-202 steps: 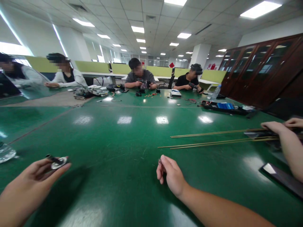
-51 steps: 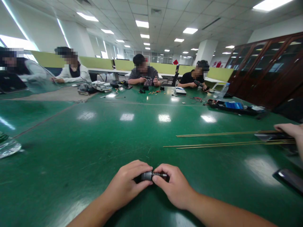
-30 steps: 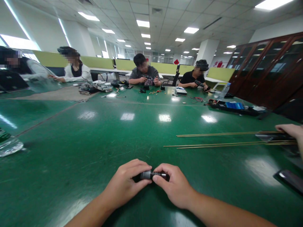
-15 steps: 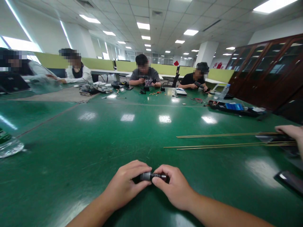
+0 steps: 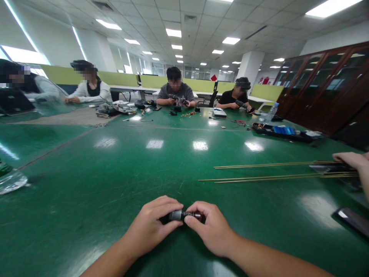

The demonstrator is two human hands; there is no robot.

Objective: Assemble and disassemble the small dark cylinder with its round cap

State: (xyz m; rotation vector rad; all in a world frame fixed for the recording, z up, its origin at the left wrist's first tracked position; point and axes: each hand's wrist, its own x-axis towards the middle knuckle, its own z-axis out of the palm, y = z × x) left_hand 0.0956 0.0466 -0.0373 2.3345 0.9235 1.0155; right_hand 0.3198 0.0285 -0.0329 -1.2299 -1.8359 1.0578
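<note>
Low over the green table (image 5: 127,169), both my hands meet on a small dark cylindrical piece (image 5: 176,215) lying sideways. Its left part is a wide grey-black sleeve; a thinner ridged shaft (image 5: 192,214) with a silvery end extends to the right. The fingers and thumb of my left hand (image 5: 154,221) close round the sleeve. My right hand (image 5: 215,229) pinches the shaft between thumb and forefinger, its other fingers curled behind. The far ends of the piece are partly covered by my fingers, and I cannot tell its exact kind.
Several thin brass-coloured rods (image 5: 259,179) reach in from the right, by another person's hand (image 5: 350,158). A dark glossy object (image 5: 351,222) lies nearer. A clear bottle (image 5: 13,181) is at left. Across the table, people sit among tools, cables and a black tray (image 5: 271,132).
My hands and the cylindrical piece keep almost the same pose; the view shifts slightly. Across the table, the person at left in white has drawn their hands closer together.
</note>
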